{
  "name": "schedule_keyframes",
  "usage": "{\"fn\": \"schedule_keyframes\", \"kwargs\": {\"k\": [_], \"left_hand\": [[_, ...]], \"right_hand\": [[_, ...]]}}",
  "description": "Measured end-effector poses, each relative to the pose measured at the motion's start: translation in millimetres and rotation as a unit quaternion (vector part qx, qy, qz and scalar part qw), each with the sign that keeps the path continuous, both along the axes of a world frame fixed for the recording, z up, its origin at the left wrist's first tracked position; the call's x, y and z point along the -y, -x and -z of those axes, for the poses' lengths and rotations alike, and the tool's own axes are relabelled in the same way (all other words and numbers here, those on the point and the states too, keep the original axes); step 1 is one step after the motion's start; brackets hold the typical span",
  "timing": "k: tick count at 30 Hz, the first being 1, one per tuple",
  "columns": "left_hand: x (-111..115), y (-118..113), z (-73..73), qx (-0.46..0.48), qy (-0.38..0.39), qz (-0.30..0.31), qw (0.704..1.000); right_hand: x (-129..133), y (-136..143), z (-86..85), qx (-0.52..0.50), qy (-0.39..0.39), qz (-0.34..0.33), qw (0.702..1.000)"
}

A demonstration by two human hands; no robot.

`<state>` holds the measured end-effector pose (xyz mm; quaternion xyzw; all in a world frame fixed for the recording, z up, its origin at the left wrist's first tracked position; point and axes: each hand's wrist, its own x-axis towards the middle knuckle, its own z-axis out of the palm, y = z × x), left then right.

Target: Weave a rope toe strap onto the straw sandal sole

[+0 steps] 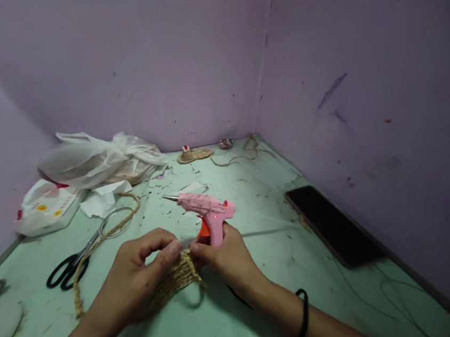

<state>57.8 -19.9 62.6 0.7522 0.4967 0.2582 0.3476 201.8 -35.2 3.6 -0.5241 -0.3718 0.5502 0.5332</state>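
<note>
My left hand [143, 275] is closed, thumb and fingers pinching the upper edge of a coiled jute rope piece [172, 285]. Part of this piece is hidden behind that hand. My right hand [229, 257] is closed around the lower handle of a pink glue gun [205, 206], with its fingertips at the rope piece's edge. The gun is upright, its metal nozzle pointing left and a small red light glowing on its body. A length of jute rope [91, 251] curves along the left, across black-handled scissors [73, 269].
A white plastic bag [101, 161], a white packet [50, 206] and crumpled paper [103, 198] lie at left. A jute slipper shape [194, 155] with loose twine [251, 149] sits at the back. A dark phone [335, 225] lies along the right wall; a cord [364, 298] trails nearby.
</note>
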Motion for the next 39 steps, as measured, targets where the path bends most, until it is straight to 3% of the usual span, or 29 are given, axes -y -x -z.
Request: {"fn": "schedule_keyframes", "kwargs": {"k": [6, 15, 23, 33, 39], "left_hand": [[5.3, 4.4, 3.1, 0.026, -0.054, -0.038, 0.998], [-9.4, 1.1, 7.0, 0.013, 0.026, -0.003, 1.0], [-13.2, -3.3, 16.0, -0.026, 0.104, -0.055, 0.993], [-11.1, 4.2, 20.1, 0.002, 0.174, -0.063, 0.983], [-14.1, 1.1, 19.4, -0.005, 0.162, -0.054, 0.985]], "right_hand": [[0.7, -0.3, 1.3, -0.021, -0.006, 0.002, 1.0], [1.1, -1.6, 2.5, 0.021, -0.017, -0.011, 1.0], [1.3, -3.0, 4.9, 0.031, -0.017, -0.011, 0.999], [3.1, -0.2, 1.6, 0.05, -0.007, -0.011, 0.999], [2.7, -2.2, 5.5, 0.071, -0.022, -0.02, 0.997]]}}
